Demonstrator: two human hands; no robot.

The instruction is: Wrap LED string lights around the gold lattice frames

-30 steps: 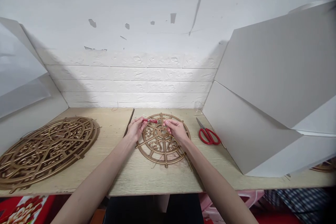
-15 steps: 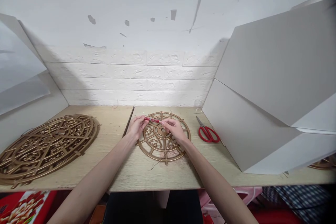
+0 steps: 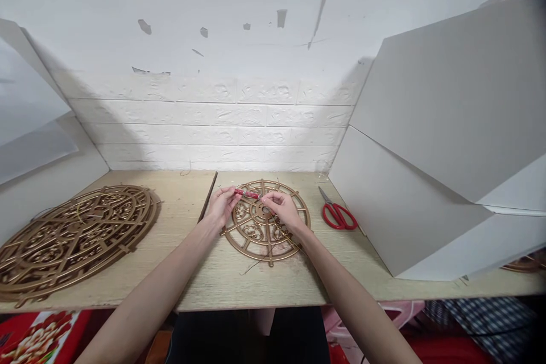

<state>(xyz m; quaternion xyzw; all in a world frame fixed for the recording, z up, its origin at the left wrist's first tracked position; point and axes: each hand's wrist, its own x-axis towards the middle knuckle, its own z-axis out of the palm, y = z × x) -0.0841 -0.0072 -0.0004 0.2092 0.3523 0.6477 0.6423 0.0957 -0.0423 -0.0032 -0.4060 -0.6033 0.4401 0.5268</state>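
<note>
A slim red tube with a pale, shiny tip [image 3: 247, 194] is pinched at its left end by my left hand [image 3: 222, 205], fingers closed. My right hand [image 3: 279, 207] is closed in a pinch at the tube's right tip; what lies between its fingertips is too small to make out. Both hands are over a round gold openwork panel [image 3: 269, 247] with scroll patterns, lying flat on the table. A thin dark wire or thread [image 3: 256, 265] trails over the panel's near edge. Red-handled scissors [image 3: 339, 216] lie to the right of the panel.
Several similar gold panels [image 3: 128, 205] are stacked at the left on the wooden table [image 3: 183, 193]. White boards [image 3: 375, 199] stand at the right, with another pale board [image 3: 42, 153] at the left. A white brick-patterned wall [image 3: 213, 119] closes off the back.
The view has shifted very slightly. Both hands keep almost the same pose, with the red tube turned a little between them.
</note>
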